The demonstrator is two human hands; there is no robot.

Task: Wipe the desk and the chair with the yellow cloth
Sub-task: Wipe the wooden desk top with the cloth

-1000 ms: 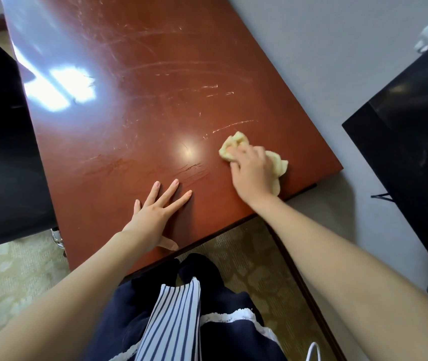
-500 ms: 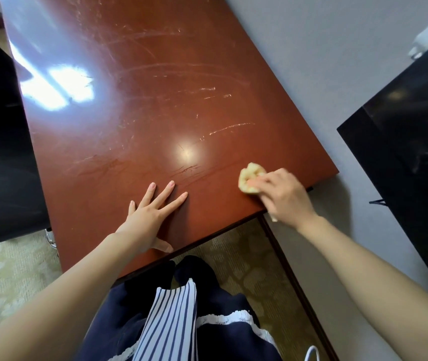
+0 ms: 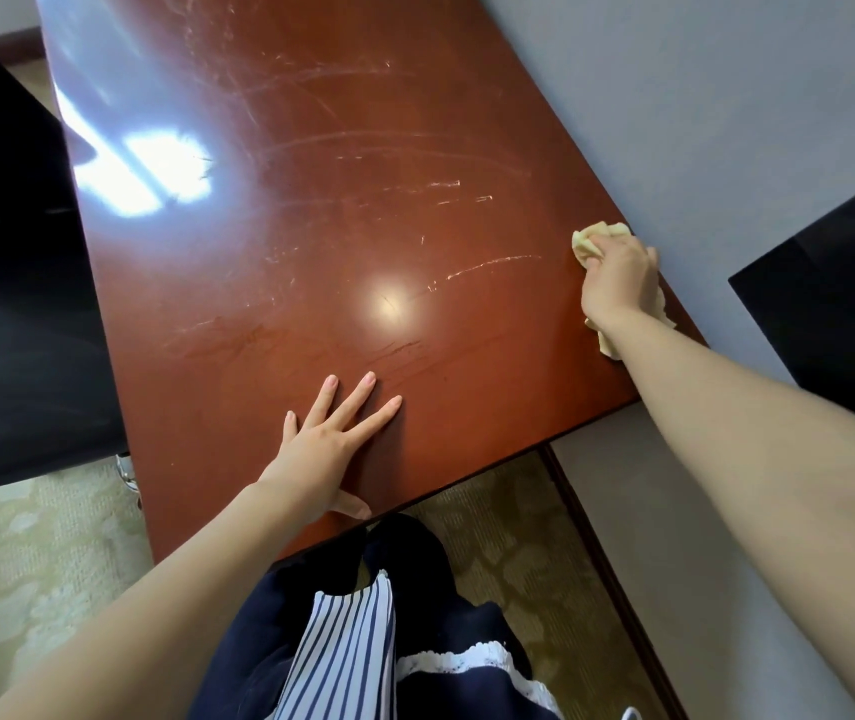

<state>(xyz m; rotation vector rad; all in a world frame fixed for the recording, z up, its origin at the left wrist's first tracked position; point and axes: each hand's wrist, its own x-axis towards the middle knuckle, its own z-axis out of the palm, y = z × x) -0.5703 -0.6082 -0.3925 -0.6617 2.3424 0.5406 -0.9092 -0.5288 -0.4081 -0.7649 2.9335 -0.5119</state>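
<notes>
- Right hand (image 3: 620,283): we are gripping the yellow cloth (image 3: 596,239) with our fingers curled round it, pressing it down onto the desk (image 3: 363,226).
- Yellow cloth: it is lying bunched under the right hand, at the desk edge that runs beside the grey wall (image 3: 700,122). One fold is showing past the fingertips and another is trailing out beneath the wrist.
- Left hand (image 3: 331,439): we are resting it flat and palm down, with the fingers straight and spread, holding nothing. It is sitting well apart from the right hand.
- Desk: its scratched reddish-brown top is reflecting bright light ahead of the left hand.
- Black furniture (image 3: 14,304): it is standing outside the left hand.
- Black surface (image 3: 830,304): it is showing outside the right forearm.
- Striped garment (image 3: 347,652): it is hanging between the forearms.
</notes>
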